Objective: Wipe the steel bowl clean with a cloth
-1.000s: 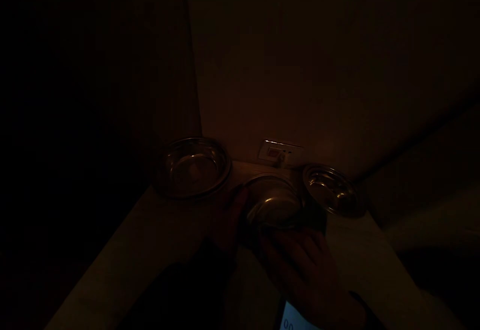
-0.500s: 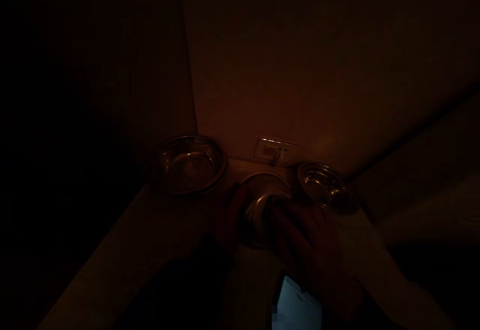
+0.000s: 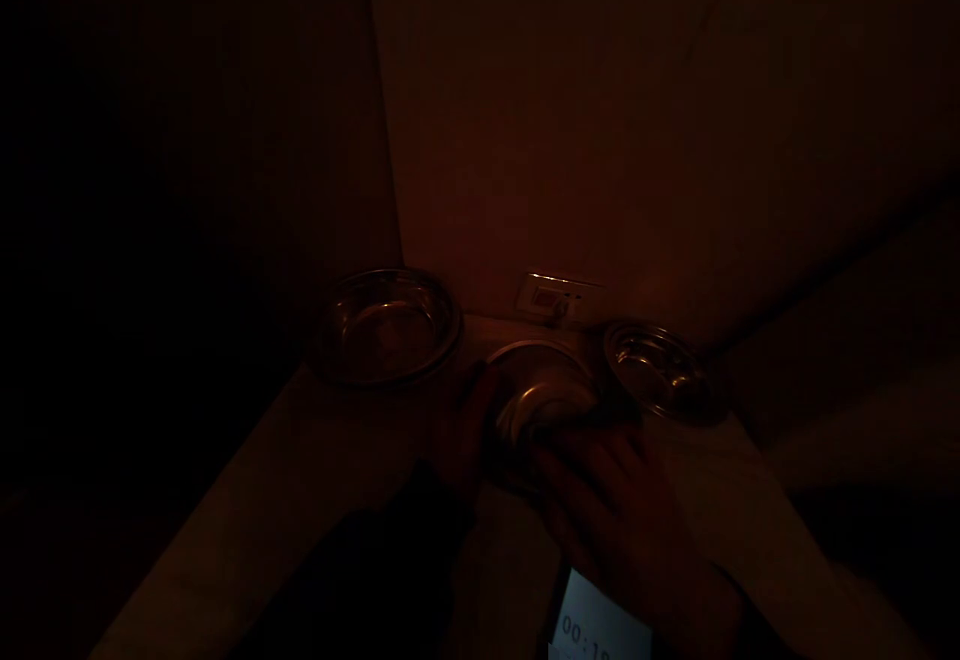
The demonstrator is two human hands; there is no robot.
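In very dim light, a shiny metal bowl [image 3: 544, 370] stands in the middle of the counter. My left hand [image 3: 465, 430] grips its left side, fingers curled at the edge. On the bowl's near right side lies my right hand [image 3: 607, 480], its fingers bent over a dark cloth-like piece [image 3: 621, 410] pressed against the metal. Darkness and the fingers hide most of that piece, so its exact kind is unclear. A phone [image 3: 600, 620] with a lit screen showing timer digits lies below my right hand, partly covered by the forearm.
A wide metal dish [image 3: 390, 335] stands on the counter [image 3: 247, 500] at the left. Another round metal dish [image 3: 660, 370] is at the right. A wall socket plate [image 3: 559, 295] sits on the wall behind, close above the counter. Walls rise at the back and the right.
My right hand has moved slightly down over the bowl, and more of the bowl's shiny surface shows. My left hand keeps its hold. The phone screen now shows large digits. The view has shifted slightly.
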